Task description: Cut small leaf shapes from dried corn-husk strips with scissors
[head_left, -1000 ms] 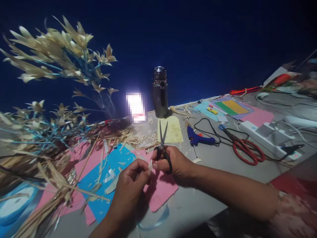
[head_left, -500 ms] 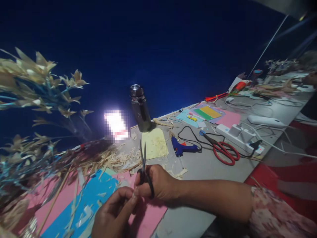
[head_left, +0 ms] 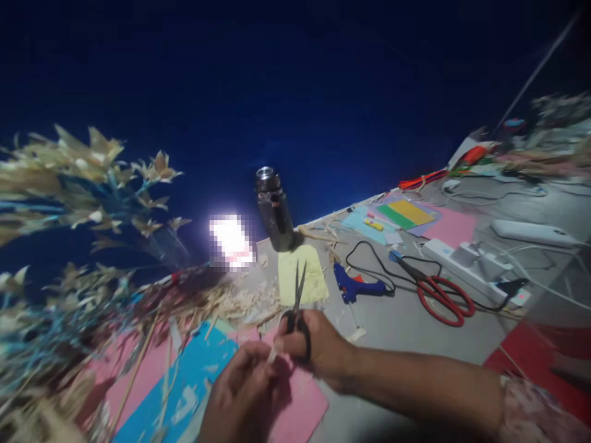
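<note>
My right hand (head_left: 318, 344) is closed round the black-handled scissors (head_left: 300, 292), whose slightly parted blades point away from me. Between the fingertips of my left hand (head_left: 244, 387) sits a small pale strip (head_left: 272, 355), its material too small to make out. The fingertips of both hands meet at this strip, and the right thumb seems to touch it too. Below the hands lies a pink sheet (head_left: 302, 400). Beyond the blades is a pale yellow sheet (head_left: 309, 261) with scraps on it.
A dark flask (head_left: 277, 224) stands at the back beside a bright, blurred-out light (head_left: 232, 242). Rightward lie a blue glue gun (head_left: 362, 287), red-handled scissors (head_left: 446, 301) and a power strip (head_left: 471, 271). Dried flower stems (head_left: 92, 166) rise at left above a blue sheet (head_left: 180, 387) and shavings (head_left: 244, 301).
My view swung right and then partly back left, shifting the whole scene. Both hands stay together at the small strip, and the scissors remain in the right hand.
</note>
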The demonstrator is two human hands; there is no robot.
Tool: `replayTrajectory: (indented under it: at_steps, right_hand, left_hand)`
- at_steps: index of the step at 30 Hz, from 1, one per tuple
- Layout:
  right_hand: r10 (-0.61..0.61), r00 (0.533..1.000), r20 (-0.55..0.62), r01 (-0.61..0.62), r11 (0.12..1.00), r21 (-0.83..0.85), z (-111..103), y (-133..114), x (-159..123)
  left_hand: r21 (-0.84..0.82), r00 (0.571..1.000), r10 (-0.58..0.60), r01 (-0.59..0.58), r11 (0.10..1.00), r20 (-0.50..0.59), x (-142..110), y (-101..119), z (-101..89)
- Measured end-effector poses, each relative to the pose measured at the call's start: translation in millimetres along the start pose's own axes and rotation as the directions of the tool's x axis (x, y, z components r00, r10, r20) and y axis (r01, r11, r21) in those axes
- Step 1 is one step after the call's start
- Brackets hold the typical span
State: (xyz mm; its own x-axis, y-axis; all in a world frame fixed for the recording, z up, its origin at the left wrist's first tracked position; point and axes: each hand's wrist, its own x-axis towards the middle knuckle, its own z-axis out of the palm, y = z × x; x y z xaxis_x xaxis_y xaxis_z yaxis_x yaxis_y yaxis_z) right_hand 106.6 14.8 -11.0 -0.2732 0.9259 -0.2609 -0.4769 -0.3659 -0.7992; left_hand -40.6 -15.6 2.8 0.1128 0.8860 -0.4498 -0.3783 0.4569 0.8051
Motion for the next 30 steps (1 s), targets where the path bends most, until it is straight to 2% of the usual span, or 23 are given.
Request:
replayTrajectory:
  at_steps: [4,8,12,14,17,20,21,24,26,30]
  right_hand:
    - [0.008,0.997,-0.082,-0.004,0.999,0.044,-4,-5,5]
    - [0.015,0.993,-0.120,-0.008,0.998,0.058,-7,-10,10]
    - [-0.066,0.981,-0.180,0.076,0.996,0.051,-10,-22,14]
    - [-0.079,0.980,-0.181,0.084,0.996,0.022,-11,-30,15]
    - [-0.010,0.997,-0.083,-0.003,0.988,-0.155,-13,-41,11]
    - [0.109,0.993,0.052,-0.084,0.931,-0.356,-16,-42,6]
    - [0.142,0.988,0.060,-0.108,0.914,-0.391,-18,-40,4]
    - [0.148,0.988,-0.033,-0.149,0.901,-0.407,-25,-31,0]
    - [0.117,0.988,-0.096,-0.145,0.914,-0.378,-29,-23,-1]
    - [0.121,0.987,-0.109,-0.154,0.915,-0.374,-37,-15,2]
  left_hand:
    - [0.058,0.997,0.013,-0.017,0.998,0.071,8,14,11.8]
    - [0.123,0.997,0.036,-0.045,0.991,0.076,23,18,8.3]
    - [0.185,0.998,0.041,-0.050,0.981,0.053,37,27,5.3]
    - [0.319,0.995,0.087,-0.094,0.943,0.037,49,36,5.1]
    - [0.575,0.977,0.213,-0.193,0.795,0.033,79,57,4.7]
    - [0.720,0.934,0.355,-0.274,0.637,0.042,120,79,5.9]
    - [0.760,0.912,0.406,-0.303,0.575,0.057,134,85,7.1]
    - [0.852,0.848,0.515,-0.358,0.382,0.126,171,92,12.5]
    - [0.891,0.824,0.544,-0.355,0.281,0.157,189,91,15.7]
    - [0.922,0.812,0.552,-0.341,0.182,0.191,201,94,13.9]
